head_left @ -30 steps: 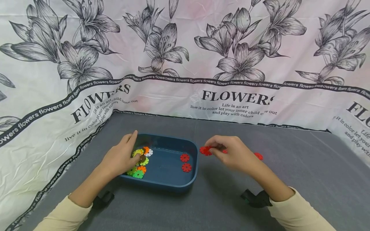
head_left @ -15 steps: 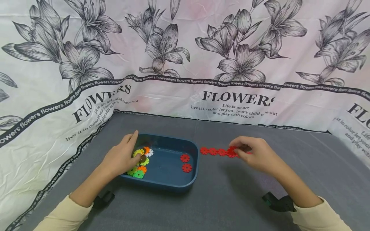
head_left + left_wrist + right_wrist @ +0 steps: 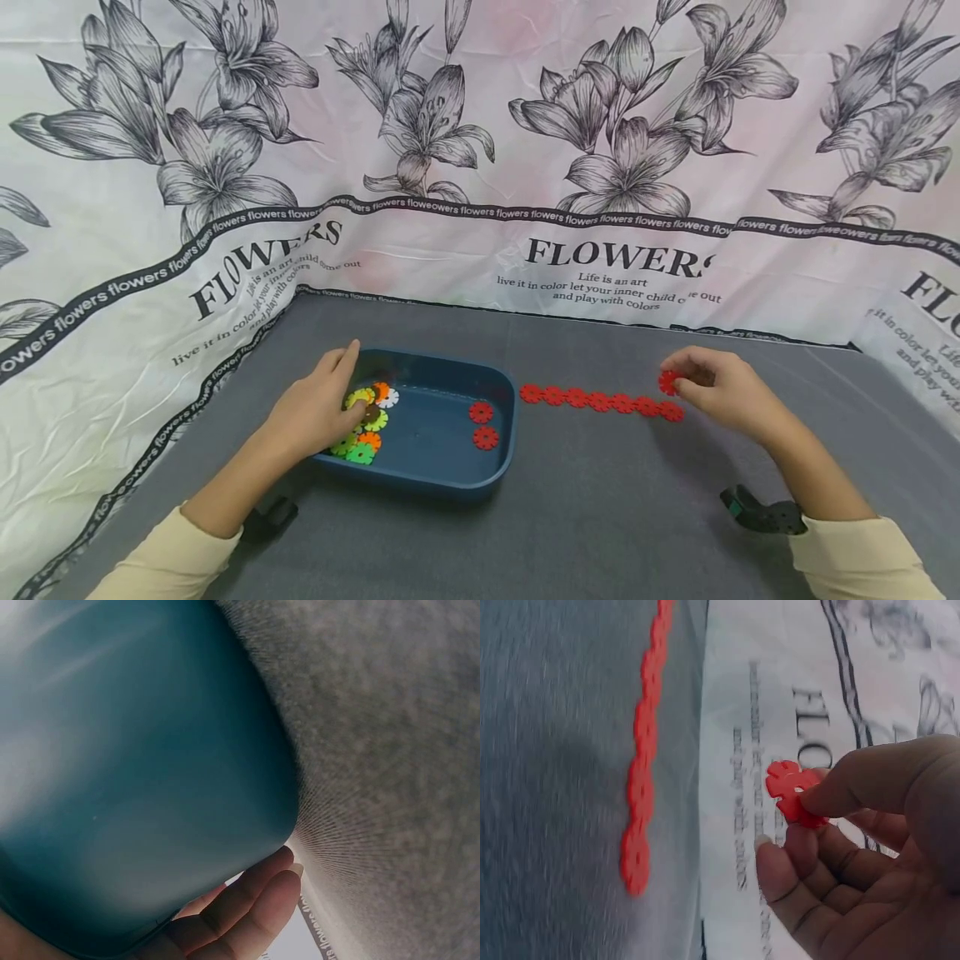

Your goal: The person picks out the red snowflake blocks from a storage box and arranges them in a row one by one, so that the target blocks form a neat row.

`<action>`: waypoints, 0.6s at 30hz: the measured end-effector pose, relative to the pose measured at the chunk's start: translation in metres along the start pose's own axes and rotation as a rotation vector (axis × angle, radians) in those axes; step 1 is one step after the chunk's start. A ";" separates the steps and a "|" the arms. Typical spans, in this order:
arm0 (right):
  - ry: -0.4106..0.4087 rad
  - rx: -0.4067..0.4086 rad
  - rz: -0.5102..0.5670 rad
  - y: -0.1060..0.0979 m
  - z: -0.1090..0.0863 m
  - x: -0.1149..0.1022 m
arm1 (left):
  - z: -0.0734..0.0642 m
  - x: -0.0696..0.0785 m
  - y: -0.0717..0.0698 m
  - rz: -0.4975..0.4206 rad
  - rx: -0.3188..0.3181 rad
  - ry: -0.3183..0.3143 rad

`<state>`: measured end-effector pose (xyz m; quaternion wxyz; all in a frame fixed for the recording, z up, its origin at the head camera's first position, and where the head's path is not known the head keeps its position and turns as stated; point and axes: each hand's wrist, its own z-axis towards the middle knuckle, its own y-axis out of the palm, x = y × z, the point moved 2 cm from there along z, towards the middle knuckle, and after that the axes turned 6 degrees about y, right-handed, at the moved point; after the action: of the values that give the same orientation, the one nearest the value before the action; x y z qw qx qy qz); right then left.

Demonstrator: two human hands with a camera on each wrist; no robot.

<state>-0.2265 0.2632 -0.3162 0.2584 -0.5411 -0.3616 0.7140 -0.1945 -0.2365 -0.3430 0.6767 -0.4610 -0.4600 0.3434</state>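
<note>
My left hand (image 3: 311,412) grips the left wall of a dark blue plastic basin (image 3: 427,479), thumb inside. In the left wrist view its fingers (image 3: 259,915) curl behind the basin's outer wall. Between thumb and fingertips, my right hand (image 3: 723,396) pinches a red snowflake disc (image 3: 784,780), raised above the table. Just below and left of that hand, the right end of a row of several red snowflake discs (image 3: 600,402) lies on the cloth. Inside the basin, two red discs (image 3: 485,437) lie by the right wall; several yellow, orange, green and white discs (image 3: 362,452) are heaped at the left, partly hidden.
Grey cloth (image 3: 585,508) covers the table. A white curtain (image 3: 420,250) printed with flowers and lettering hangs behind and along the left side. Each wrist carries a black camera strap (image 3: 765,512).
My right hand has moved right along the red row, uncovering all of it, and now holds a red disc up past the row's right end. The left hand keeps its place on the basin.
</note>
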 end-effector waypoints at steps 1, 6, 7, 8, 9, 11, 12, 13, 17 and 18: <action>0.019 -0.016 0.006 -0.002 0.000 0.005 | 0.000 0.000 0.000 0.002 0.002 0.002; 0.118 -0.087 0.039 -0.007 0.000 0.024 | 0.000 0.001 -0.001 0.000 0.003 0.007; 0.137 -0.099 0.044 -0.008 -0.001 0.028 | 0.000 0.001 -0.001 -0.002 0.002 0.007; 0.156 -0.111 0.050 -0.008 -0.001 0.030 | 0.000 0.001 -0.001 -0.002 0.001 0.005; 0.173 -0.126 0.055 -0.008 -0.001 0.033 | 0.000 0.001 -0.001 -0.002 0.001 0.004; 0.203 -0.154 0.057 -0.009 -0.001 0.037 | 0.000 0.002 -0.001 -0.002 0.000 0.001; 0.216 -0.170 0.060 -0.009 -0.001 0.039 | 0.000 0.002 -0.001 0.001 0.002 0.001; 0.223 -0.186 0.063 -0.009 -0.001 0.041 | 0.000 0.002 -0.001 0.001 0.003 0.002; 0.255 -0.232 0.064 -0.007 0.000 0.051 | 0.000 0.001 0.000 0.002 0.009 0.007; 0.263 -0.242 0.064 -0.007 0.000 0.053 | 0.000 0.001 0.000 0.001 0.010 0.009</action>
<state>-0.2413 0.3075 -0.3419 0.2137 -0.6681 -0.3906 0.5962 -0.1936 -0.2355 -0.3424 0.6808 -0.4594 -0.4552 0.3440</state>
